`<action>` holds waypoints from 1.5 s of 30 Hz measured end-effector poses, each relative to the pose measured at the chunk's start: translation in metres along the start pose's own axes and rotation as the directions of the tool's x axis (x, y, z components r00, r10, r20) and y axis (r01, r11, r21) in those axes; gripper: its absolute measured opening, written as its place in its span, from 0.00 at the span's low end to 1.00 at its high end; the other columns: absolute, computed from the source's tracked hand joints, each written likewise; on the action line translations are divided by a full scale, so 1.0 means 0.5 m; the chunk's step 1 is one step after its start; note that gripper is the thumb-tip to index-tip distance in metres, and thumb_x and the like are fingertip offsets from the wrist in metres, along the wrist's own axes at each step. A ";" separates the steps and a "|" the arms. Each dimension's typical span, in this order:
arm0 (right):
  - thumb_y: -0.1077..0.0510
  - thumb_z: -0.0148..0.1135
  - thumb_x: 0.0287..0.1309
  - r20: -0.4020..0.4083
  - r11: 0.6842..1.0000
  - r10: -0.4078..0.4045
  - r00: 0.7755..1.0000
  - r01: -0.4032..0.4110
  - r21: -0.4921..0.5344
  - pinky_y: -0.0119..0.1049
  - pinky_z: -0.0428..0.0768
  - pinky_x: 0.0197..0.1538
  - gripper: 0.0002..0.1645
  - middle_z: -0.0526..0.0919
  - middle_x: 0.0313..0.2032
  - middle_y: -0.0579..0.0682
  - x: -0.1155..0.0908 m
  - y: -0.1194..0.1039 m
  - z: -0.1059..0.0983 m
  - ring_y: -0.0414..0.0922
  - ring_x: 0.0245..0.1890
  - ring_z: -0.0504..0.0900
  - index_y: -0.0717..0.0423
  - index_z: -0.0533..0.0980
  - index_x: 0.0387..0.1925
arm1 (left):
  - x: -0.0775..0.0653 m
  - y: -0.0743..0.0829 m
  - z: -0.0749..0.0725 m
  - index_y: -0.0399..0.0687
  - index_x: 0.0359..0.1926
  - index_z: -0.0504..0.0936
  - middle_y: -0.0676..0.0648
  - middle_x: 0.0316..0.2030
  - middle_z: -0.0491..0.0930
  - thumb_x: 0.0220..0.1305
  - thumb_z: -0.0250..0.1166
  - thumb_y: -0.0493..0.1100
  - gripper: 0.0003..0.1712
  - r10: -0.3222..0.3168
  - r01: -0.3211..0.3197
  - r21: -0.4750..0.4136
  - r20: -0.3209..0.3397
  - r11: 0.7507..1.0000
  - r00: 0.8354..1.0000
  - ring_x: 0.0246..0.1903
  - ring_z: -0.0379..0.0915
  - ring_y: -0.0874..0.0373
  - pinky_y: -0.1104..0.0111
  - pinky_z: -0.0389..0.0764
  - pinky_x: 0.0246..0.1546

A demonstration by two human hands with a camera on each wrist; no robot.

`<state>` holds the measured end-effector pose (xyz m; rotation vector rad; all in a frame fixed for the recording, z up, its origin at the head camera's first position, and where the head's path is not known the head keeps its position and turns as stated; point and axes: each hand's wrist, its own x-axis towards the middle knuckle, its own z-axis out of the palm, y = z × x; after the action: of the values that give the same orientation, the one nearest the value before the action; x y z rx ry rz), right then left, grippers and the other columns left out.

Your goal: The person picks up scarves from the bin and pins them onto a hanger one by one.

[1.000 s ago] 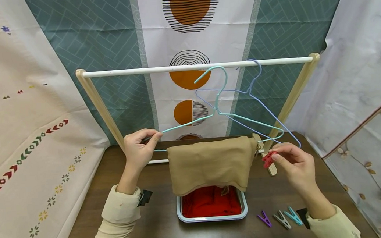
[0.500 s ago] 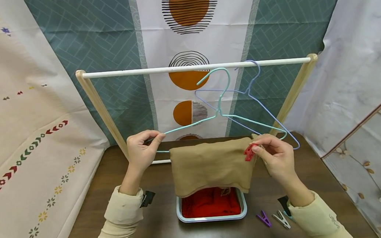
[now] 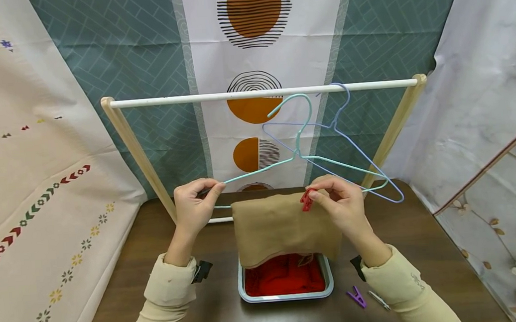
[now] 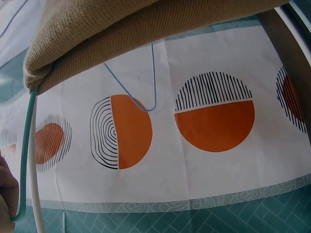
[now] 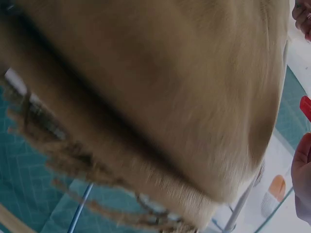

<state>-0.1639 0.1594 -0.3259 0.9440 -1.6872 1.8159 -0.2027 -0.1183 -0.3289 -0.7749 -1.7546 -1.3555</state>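
My left hand [image 3: 195,205] pinches the left end of a mint-green clothes hanger [image 3: 258,171] in the head view. Folded over the hanger's lower bar hangs a tan fringed scarf [image 3: 276,229]. Between thumb and fingers my right hand [image 3: 342,205] holds a red clothespin [image 3: 307,200], which overlaps the scarf's top edge in this view. The hanger's hook points up in front of the rack, below the white rail. In the left wrist view the bar [image 4: 28,145] comes out of the scarf's fold [image 4: 87,43]. The right wrist view shows the clothespin [image 5: 306,107] beside the scarf [image 5: 160,73].
A purple-blue hanger [image 3: 360,146] hangs from the rack's white rail [image 3: 168,100], behind the mint-green one. Below the scarf, a grey tray [image 3: 285,297] holds red cloth [image 3: 284,279]. Purple [image 3: 356,297] and grey [image 3: 379,300] clothespins lie on the table near the right sleeve.
My right hand has moved left with the red clothespin, from beside the scarf to the middle of its top edge. The left hand and hanger have shifted slightly right.
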 end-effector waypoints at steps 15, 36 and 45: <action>0.77 0.60 0.47 0.021 0.999 0.039 0.999 -0.039 0.014 0.31 0.78 0.31 0.03 0.82 0.27 0.49 0.027 0.032 0.076 0.44 0.24 0.80 0.76 0.75 0.28 | -0.003 -0.002 0.004 0.32 0.20 0.81 0.41 0.15 0.77 0.42 0.67 0.21 0.06 0.017 -0.017 -0.008 0.019 1.000 1.000 0.12 0.62 0.66 0.78 0.63 0.14; 0.79 0.62 0.43 0.085 0.996 0.089 0.992 -0.091 0.023 0.37 0.79 0.31 0.06 0.80 0.26 0.66 0.048 0.068 0.156 0.44 0.24 0.80 0.75 0.77 0.28 | -0.001 0.011 0.013 0.32 0.20 0.81 0.41 0.16 0.78 0.43 0.67 0.22 0.05 0.009 -0.009 -0.008 0.019 1.000 1.000 0.12 0.60 0.65 0.77 0.63 0.15; 0.72 0.66 0.44 0.101 0.983 0.117 0.988 -0.100 -0.156 0.34 0.77 0.28 0.03 0.82 0.26 0.59 0.053 0.079 0.178 0.44 0.26 0.79 0.70 0.79 0.26 | -0.001 0.014 0.017 0.31 0.20 0.81 0.42 0.15 0.77 0.42 0.67 0.21 0.06 0.013 -0.013 -0.006 0.017 1.000 1.000 0.11 0.60 0.65 0.77 0.62 0.14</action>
<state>-0.1961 0.0638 -0.3316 0.9185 -1.9487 1.7031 -0.1985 -0.1086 -0.3269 -0.8022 -1.7570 -1.3496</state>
